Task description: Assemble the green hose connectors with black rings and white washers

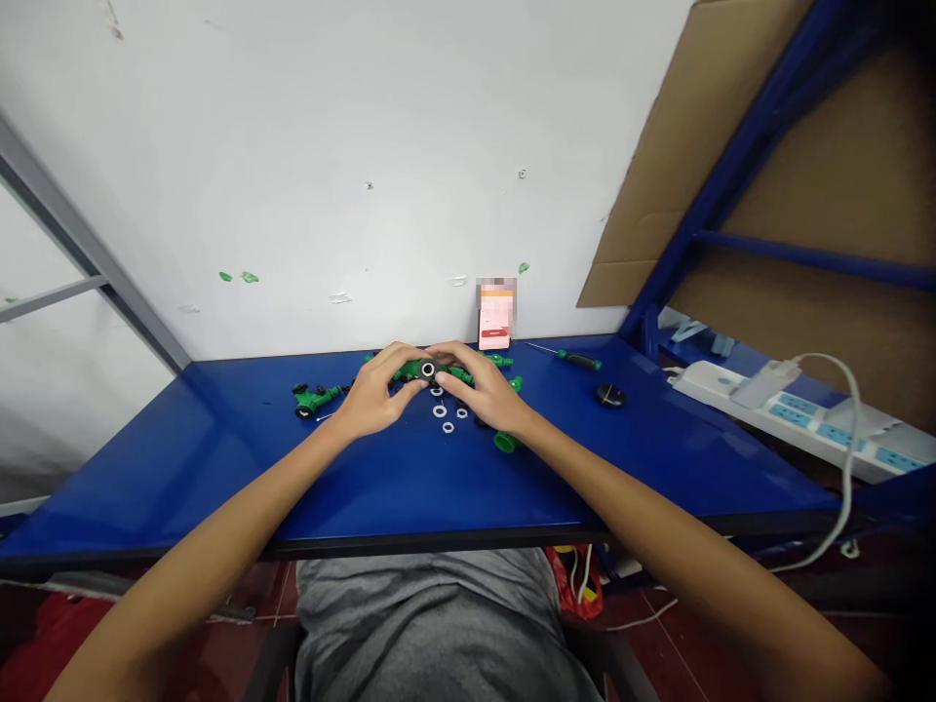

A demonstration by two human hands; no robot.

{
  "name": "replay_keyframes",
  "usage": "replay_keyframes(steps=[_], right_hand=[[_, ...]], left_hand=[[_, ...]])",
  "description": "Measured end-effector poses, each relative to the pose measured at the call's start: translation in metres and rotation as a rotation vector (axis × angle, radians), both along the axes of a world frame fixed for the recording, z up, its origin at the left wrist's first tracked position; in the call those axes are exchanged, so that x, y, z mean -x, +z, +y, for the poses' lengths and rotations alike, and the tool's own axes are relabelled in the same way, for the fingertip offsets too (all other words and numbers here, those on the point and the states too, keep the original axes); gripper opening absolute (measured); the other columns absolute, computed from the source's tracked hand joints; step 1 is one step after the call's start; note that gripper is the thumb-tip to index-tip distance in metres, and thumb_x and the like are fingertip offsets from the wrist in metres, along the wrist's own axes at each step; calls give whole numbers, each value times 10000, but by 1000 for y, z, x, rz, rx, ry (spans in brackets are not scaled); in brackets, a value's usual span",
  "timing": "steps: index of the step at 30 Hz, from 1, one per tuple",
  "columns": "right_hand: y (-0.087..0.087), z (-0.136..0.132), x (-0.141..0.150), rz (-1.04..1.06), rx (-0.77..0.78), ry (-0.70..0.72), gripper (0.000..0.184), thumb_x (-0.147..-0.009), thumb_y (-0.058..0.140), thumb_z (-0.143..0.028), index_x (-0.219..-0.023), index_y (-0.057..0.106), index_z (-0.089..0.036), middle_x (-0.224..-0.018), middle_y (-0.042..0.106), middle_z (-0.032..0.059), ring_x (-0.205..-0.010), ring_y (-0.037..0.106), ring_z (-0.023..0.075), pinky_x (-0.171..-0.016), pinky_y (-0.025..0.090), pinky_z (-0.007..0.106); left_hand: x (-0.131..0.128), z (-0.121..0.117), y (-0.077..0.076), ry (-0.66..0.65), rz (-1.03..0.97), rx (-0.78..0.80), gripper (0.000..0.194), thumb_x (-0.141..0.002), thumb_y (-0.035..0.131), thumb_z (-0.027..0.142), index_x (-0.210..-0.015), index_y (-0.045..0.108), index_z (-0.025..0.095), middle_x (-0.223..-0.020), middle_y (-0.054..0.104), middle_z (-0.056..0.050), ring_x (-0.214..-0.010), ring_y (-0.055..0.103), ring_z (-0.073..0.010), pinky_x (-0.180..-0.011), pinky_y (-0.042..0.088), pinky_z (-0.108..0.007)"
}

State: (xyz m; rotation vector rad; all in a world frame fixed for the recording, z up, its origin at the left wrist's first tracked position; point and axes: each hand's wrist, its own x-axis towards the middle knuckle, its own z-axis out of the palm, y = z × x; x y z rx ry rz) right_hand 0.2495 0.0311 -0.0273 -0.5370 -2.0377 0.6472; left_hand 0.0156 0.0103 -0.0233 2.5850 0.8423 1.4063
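Between my two hands, above the blue table, is a small black round fitting with a white ring (428, 370) in its opening. My left hand (381, 392) pinches it from the left with thumb and fingers. On the other side my right hand (479, 388) grips it, its thumb at the ring's edge. Just below lie several loose white washers (440, 411). Green plastic fittings lie behind and around my hands, partly covered by them. A green branched fitting with black parts (316, 400) rests to the left, and a green cup-shaped piece (504, 442) sits beside my right wrist.
A phone (495, 317) leans against the white wall. To its right lie a screwdriver (577, 360) with a green and black handle and a black round object (609, 395). A white power strip (797, 414) with a cable runs along the right side of the blue table (241, 439).
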Motion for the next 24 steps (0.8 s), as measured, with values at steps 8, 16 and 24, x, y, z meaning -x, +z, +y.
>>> replay_keyframes(steps=[8, 16, 24], right_hand=[[-8, 3, 10, 136, 324, 84, 299, -1003, 717, -492, -1200, 650, -278, -1162, 742, 51, -1118, 707, 262, -1013, 573, 468], [-4, 1, 11, 180, 362, 140, 248, -983, 725, -442, -1135, 621, -276, -1080, 669, 31, -1031, 644, 238, -934, 535, 416], [-6, -1, 10, 187, 353, 164, 304, -973, 752, -486, -1147, 610, -281, -1154, 646, 41, -1167, 637, 252, -1090, 517, 457]], left_hand=[[-2, -2, -5, 19, 67, -63, 253, -1069, 650, 210, -1322, 671, 210, -1210, 739, -104, -1135, 708, -240, -1000, 592, -423], [-5, -5, -5, 30, 76, -129, 273, -1070, 636, 183, -1339, 663, 213, -1215, 726, -108, -1136, 693, -250, -992, 589, -434], [-5, -7, -4, 50, 104, -235, 290, -1069, 632, 163, -1354, 653, 213, -1187, 721, -115, -1084, 686, -251, -951, 594, -439]])
